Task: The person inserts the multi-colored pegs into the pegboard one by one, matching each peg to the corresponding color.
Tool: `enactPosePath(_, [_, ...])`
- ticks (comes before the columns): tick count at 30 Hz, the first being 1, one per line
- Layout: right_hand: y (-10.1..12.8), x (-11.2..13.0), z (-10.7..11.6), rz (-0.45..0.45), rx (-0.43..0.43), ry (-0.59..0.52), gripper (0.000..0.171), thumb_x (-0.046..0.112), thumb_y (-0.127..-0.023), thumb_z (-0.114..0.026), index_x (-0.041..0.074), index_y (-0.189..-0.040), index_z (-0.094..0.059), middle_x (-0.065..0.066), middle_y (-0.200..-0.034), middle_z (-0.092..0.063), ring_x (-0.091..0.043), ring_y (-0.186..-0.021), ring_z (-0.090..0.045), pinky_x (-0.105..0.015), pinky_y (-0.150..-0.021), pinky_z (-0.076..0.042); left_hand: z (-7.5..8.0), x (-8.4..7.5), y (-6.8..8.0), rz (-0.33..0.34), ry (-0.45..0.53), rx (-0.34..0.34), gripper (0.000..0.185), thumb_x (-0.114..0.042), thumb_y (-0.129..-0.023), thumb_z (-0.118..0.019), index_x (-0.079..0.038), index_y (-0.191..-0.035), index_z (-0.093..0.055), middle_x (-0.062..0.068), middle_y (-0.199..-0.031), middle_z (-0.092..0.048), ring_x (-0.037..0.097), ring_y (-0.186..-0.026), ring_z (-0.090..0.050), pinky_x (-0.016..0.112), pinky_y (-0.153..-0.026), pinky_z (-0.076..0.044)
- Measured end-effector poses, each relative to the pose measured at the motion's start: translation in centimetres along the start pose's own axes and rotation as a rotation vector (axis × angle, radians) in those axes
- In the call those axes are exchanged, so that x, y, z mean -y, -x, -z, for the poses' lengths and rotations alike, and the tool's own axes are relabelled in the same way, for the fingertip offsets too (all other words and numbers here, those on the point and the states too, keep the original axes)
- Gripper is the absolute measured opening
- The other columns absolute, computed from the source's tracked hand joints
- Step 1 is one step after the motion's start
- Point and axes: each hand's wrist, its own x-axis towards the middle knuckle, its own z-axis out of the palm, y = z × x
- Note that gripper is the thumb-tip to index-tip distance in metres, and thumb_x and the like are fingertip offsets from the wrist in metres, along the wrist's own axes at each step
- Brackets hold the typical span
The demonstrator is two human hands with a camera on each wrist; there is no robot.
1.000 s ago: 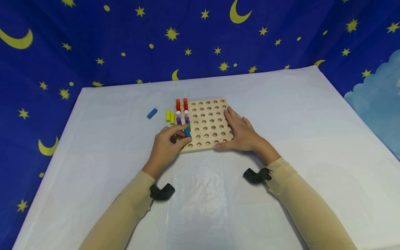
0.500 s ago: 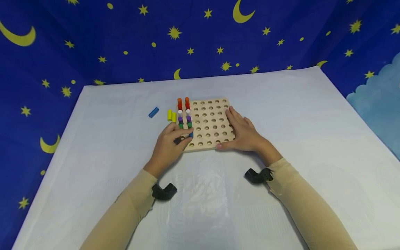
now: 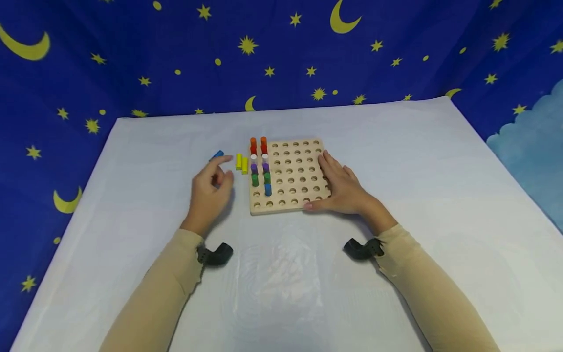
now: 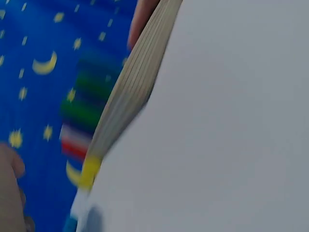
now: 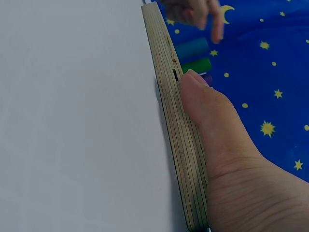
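Loose blue peg (image 3: 216,155) lies on the white cloth (image 3: 132,195) at 11 o'clock from your left hand (image 3: 209,191). That hand hovers just short of it, fingers loosely curled, holding nothing. Come down on the peg's middle with thumb and forefinger so it won't roll.

Two yellow pegs (image 3: 241,163) lie at 1 o'clock, between hand and board (image 3: 290,176); don't knock them.

Standing pegs (image 3: 259,164) fill the board's left columns.

Your right hand (image 3: 343,188) lies flat, fingers spread, pressing the board's 3 o'clock edge. Hold that pressure.
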Motion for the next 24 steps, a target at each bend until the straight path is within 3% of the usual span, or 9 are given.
enactPosePath(2, [0.0, 0.0, 0.0, 0.0, 0.0, -0.003, 0.132, 0.067, -0.069, -0.079, 0.018, -0.16, 0.005, -0.001, -0.168, 0.011, -0.025, -0.156, 0.004, -0.054, -0.122, 0.003, 1.0, 1.0, -0.7, 0.086, -0.079, -0.087, 0.034, -0.004, -0.094, -0.055, -0.003, -0.128, -0.062, 0.009, -0.077, -0.049, 0.019, -0.071, -0.043, 0.027, -0.07, -0.035])
enactPosePath(4, [0.0, 0.0, 0.0, 0.0, 0.003, -0.002, 0.133, 0.067, -0.069, -0.079, 0.018, -0.16, 0.005, -0.001, -0.168, 0.011, -0.025, -0.156, 0.004, -0.054, -0.122, 0.003, 1.7, 1.9, -1.2, 0.174, -0.157, -0.108, 0.036, -0.007, -0.095, -0.053, -0.004, -0.13, -0.06, 0.012, -0.086, -0.05, 0.024, -0.081, -0.044, 0.032, -0.078, -0.034])
enactPosePath(8, [0.0, 0.0, 0.0, -0.006, 0.003, -0.001, 0.133, 0.067, -0.069, -0.079, 0.018, -0.16, 0.004, 0.0, -0.168, 0.011, -0.024, -0.156, 0.004, -0.054, -0.122, 0.003, 2.2, 3.1, -1.9, 0.259, -0.26, -0.016, 0.041, -0.017, -0.1, -0.047, -0.008, -0.14, -0.055, 0.019, -0.106, -0.051, 0.034, -0.101, -0.045, 0.044, -0.09, -0.034])
enactPosePath(14, [-0.1, 0.0, -0.1, -0.006, 0.003, -0.001, 0.133, 0.067, -0.068, -0.079, 0.018, -0.16, 0.004, -0.001, -0.168, 0.011, -0.024, -0.156, 0.004, -0.055, -0.122, 0.003, 2.2, 4.1, -3.1, 0.237, -0.386, 0.082, 0.045, -0.025, -0.104, -0.043, -0.014, -0.147, -0.048, 0.022, -0.131, -0.047, 0.039, -0.115, -0.041, 0.053, -0.099, -0.032])
enactPosePath(18, [-0.1, 0.1, -0.1, -0.008, 0.009, -0.007, 0.134, 0.068, -0.068, -0.079, 0.018, -0.16, 0.005, -0.001, -0.168, 0.011, -0.023, -0.156, 0.004, -0.054, -0.122, 0.004, 2.2, 4.2, -3.5, 0.214, -0.459, 0.166, 0.045, -0.023, -0.104, -0.045, -0.013, -0.147, -0.048, 0.021, -0.128, -0.055, 0.038, -0.11, -0.044, 0.054, -0.097, -0.033])
enactPosePath(24, [0.0, 0.1, 0.0, -0.018, 0.01, -0.003, 0.135, 0.068, -0.067, -0.08, 0.018, -0.16, 0.005, -0.001, -0.168, 0.011, -0.023, -0.156, 0.004, -0.055, -0.122, 0.003, 2.0, 4.0, -3.6, 0.203, -0.487, 0.246, 0.048, -0.021, -0.098, -0.046, -0.008, -0.145, -0.049, 0.021, -0.129, -0.06, 0.039, -0.11, -0.05, 0.054, -0.097, -0.037])
